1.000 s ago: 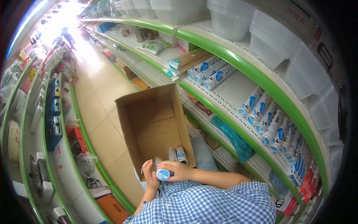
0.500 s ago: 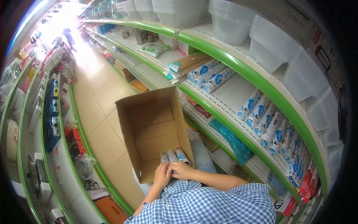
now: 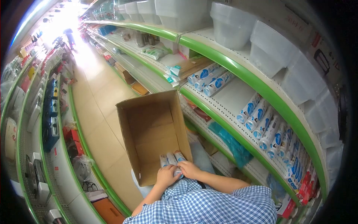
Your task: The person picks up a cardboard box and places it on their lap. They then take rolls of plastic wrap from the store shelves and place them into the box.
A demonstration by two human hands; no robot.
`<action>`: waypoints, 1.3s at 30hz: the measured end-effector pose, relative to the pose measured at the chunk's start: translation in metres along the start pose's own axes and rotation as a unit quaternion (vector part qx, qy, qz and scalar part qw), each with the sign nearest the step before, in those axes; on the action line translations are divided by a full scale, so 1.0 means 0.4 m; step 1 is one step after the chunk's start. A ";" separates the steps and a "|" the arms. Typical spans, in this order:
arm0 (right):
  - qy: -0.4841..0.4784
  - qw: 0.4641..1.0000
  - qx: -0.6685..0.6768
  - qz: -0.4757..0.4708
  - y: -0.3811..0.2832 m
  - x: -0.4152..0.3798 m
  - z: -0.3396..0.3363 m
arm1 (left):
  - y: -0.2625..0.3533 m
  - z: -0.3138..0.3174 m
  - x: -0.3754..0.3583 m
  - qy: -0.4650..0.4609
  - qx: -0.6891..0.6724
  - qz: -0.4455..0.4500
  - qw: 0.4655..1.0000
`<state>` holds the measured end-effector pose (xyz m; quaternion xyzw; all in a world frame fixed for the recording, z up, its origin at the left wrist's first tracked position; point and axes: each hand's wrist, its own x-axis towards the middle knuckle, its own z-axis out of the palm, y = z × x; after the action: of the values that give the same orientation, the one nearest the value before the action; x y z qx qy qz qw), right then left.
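An open cardboard box (image 3: 147,112) rests on my lap, its inside facing up. Three white-and-blue printed rolls (image 3: 171,158) stand side by side at the box's near end, their lower parts partly covered by my hands. My left hand (image 3: 167,176) curls its fingers over the rolls at the left and middle. Beside it, my right hand (image 3: 189,170) has its fingers closed around the rightmost roll. The fingertips of both hands almost meet.
To the right, a green-edged shelf (image 3: 238,112) carries several more of these rolls (image 3: 274,134). Clear plastic tubs (image 3: 270,50) line the shelf above. A teal plastic bag (image 3: 233,143) hangs from a lower shelf. The tiled aisle (image 3: 93,112) runs between this and the left shelves.
My hands have moved apart a little, the right one shifting right and down onto the rightmost roll. The left fingers now lie over the rolls. The box has dropped slightly in view.
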<state>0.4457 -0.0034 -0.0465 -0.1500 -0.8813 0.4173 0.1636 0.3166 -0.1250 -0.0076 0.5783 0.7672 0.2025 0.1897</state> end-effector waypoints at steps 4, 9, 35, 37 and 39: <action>0.024 1.000 0.004 -0.006 0.011 -0.016 0.029 | -0.015 0.021 -0.013 0.033 0.002 0.021 0.999; 0.016 1.000 0.011 -0.007 0.017 -0.012 0.029 | -0.015 0.027 -0.015 0.073 0.000 0.034 0.997; 0.250 0.940 -0.174 -0.151 -0.092 0.250 -0.435 | -0.015 0.034 -0.021 0.057 0.004 0.015 0.998; 0.287 0.922 -0.250 -0.071 -0.064 0.316 -0.564 | -0.008 0.025 -0.014 0.051 0.010 0.018 0.998; 0.291 0.895 -0.335 -0.043 0.024 0.366 -0.643 | 0.001 0.015 -0.012 0.044 0.008 0.011 0.999</action>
<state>0.4211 0.2377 0.1237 -0.2723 -0.8876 0.0278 0.3704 0.3215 -0.1290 -0.0123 0.5787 0.7701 0.2234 0.1488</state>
